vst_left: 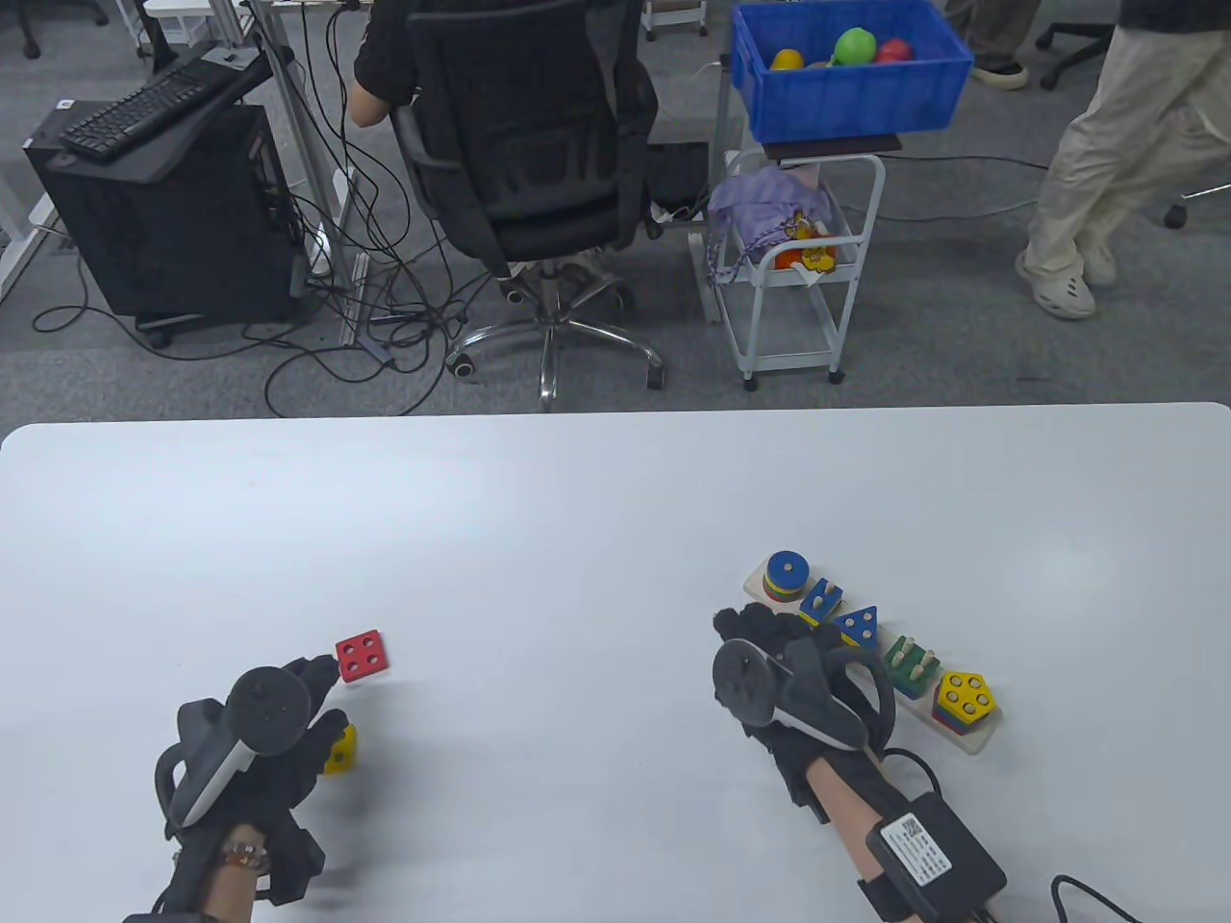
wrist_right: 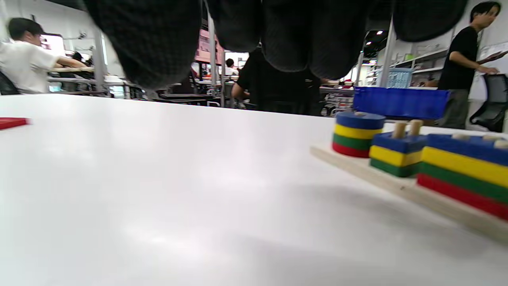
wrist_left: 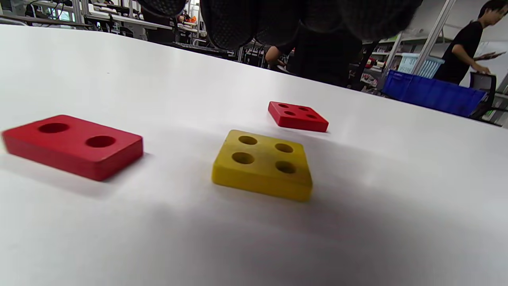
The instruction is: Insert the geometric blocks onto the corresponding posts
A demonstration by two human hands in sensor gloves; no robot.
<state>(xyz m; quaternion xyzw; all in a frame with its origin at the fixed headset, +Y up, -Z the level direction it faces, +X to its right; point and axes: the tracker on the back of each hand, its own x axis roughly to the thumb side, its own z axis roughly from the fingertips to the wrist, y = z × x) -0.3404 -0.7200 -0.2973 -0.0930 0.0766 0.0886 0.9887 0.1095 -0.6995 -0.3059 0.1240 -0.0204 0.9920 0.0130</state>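
Your peg board (vst_left: 973, 738) is mostly stacked. Off it, near your left hand (vst_left: 252, 745), lie the yellow square block (wrist_left: 262, 164), red square block (vst_left: 363, 657) and red rectangular block (wrist_left: 73, 145). Both hands hold nothing; your right hand (vst_left: 784, 685) hovers beside the board, finger spread unreadable.

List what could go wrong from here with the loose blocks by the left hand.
1. The yellow four-hole block and the red four-hole block lie far from the peg board, so a carry across the table could end in a drop.
2. The red two-hole block is hidden under the left hand in the table view and may be overlooked.
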